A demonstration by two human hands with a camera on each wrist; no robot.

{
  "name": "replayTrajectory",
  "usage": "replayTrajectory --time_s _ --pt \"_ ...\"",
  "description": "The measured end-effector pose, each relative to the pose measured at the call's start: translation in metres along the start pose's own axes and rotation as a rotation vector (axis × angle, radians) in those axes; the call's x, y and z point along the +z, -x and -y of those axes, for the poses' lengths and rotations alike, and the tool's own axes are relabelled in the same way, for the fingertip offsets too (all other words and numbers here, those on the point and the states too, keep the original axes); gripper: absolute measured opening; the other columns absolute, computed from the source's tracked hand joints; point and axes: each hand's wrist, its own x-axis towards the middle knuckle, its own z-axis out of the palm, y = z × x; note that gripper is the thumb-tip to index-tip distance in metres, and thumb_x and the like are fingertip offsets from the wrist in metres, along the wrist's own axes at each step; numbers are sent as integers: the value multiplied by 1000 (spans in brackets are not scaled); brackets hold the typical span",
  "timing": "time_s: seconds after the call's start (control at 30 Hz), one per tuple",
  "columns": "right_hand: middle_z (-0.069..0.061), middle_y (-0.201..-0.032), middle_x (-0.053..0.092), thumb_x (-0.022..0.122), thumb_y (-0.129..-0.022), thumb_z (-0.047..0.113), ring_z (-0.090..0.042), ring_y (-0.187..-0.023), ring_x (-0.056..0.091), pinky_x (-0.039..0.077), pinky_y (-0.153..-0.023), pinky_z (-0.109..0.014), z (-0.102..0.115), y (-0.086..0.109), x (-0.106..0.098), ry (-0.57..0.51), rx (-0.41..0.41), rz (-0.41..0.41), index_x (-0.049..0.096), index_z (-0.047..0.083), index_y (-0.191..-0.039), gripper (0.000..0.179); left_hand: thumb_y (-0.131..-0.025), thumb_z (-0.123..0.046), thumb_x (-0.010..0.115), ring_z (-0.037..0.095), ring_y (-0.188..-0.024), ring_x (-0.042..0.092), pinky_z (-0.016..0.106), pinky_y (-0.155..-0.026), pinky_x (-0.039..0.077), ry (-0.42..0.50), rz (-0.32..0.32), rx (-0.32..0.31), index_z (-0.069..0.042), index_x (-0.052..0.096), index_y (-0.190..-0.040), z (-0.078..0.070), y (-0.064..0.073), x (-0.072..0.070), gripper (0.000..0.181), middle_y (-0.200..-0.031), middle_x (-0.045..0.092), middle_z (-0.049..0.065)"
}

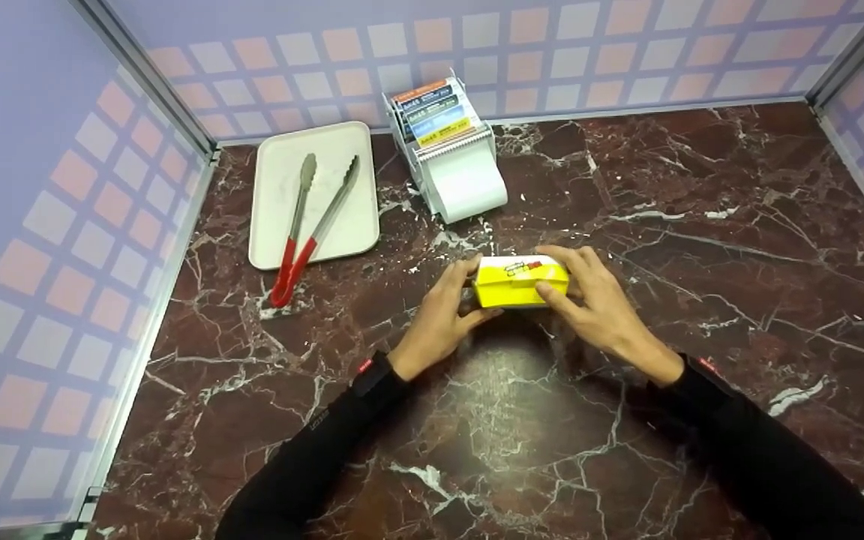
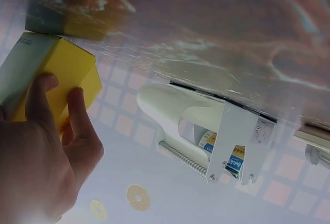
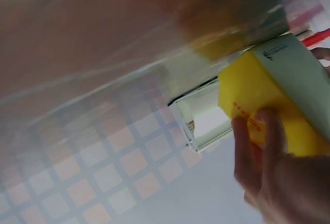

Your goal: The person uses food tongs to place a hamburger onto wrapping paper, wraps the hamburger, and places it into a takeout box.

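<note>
A yellow and white cardboard food box [image 1: 513, 292], its lid closed, stands between my two hands near the middle of the marble-patterned table. My left hand [image 1: 443, 311] holds its left end, thumb low at the front edge; two fingertips [image 2: 76, 94] press on the yellow end face in the left wrist view. At the opposite end my right hand [image 1: 601, 311] grips it, with the thumb on the front flap and the fingers around the far corner. Red print shows beside the fingers [image 3: 240, 123] in the right wrist view.
Behind the box stands a white label dispenser [image 1: 469, 187] with several coloured label rolls. A cream tray [image 1: 267, 217] sits at the back left, and red-handled metal tongs [image 1: 298, 259] lie across it with handles over its front edge. Tiled-pattern walls [image 1: 477, 45] enclose the table.
</note>
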Motion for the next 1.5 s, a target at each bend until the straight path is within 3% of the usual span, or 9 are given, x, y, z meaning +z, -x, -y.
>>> replayTrajectory --time_s 0.3,0.43,0.57,0.77,1.03,1.17,1.33,1.5 --pt "-16 -105 55 69 -98 31 -28 -85 54 48 -75 -41 10 -7 8 71 69 -59 62 13 -132 39 -94 -32 75 30 -134 55 43 -119 44 -9 2 -35 -3 36 -155 -3 3 1 79 -143 54 15" --pt "-14 -102 53 68 -99 28 -26 -82 54 49 -72 -38 12 -5 10 56 82 -73 61 11 -131 37 -100 -42 65 32 -131 55 50 -113 48 34 13 -84 -2 33 -157 -9 4 3 77 -145 52 17" --pt "-13 -99 51 67 -99 27 -23 -78 50 46 -68 -35 15 -5 12 54 86 -102 60 9 -130 36 -104 -41 56 32 -124 59 51 -106 54 84 3 -105 -2 34 -157 -12 2 5 69 -144 52 19" --pt "-12 -97 48 64 -102 30 -21 -75 46 43 -66 -34 18 -5 17 59 96 -130 59 8 -131 37 -104 -36 60 29 -121 59 45 -104 56 101 7 -112 -3 35 -155 -13 2 5 66 -140 53 17" --pt "-15 -100 50 58 -104 38 -28 -77 49 46 -67 -42 20 -5 22 87 105 -167 58 9 -129 38 -102 -36 64 27 -122 54 43 -109 51 73 39 -110 3 25 -160 -14 1 4 80 -138 52 16" --pt "-16 -101 50 54 -106 46 -30 -78 50 48 -68 -46 20 -5 24 104 103 -183 58 8 -127 44 -102 -34 64 30 -127 53 46 -114 47 86 45 -114 4 24 -160 -15 1 4 80 -141 51 18" --pt "-16 -101 50 38 -104 64 -30 -76 50 50 -65 -49 21 -4 26 123 84 -196 56 4 -126 66 -101 -33 65 30 -128 52 49 -115 47 97 44 -91 4 26 -159 -17 2 3 79 -142 51 18" --pt "-17 -104 50 50 -107 44 -30 -76 49 49 -63 -47 20 -4 26 133 65 -195 55 5 -128 44 -101 -34 66 29 -129 52 47 -115 47 104 41 -78 3 28 -159 -15 2 2 78 -143 50 16"
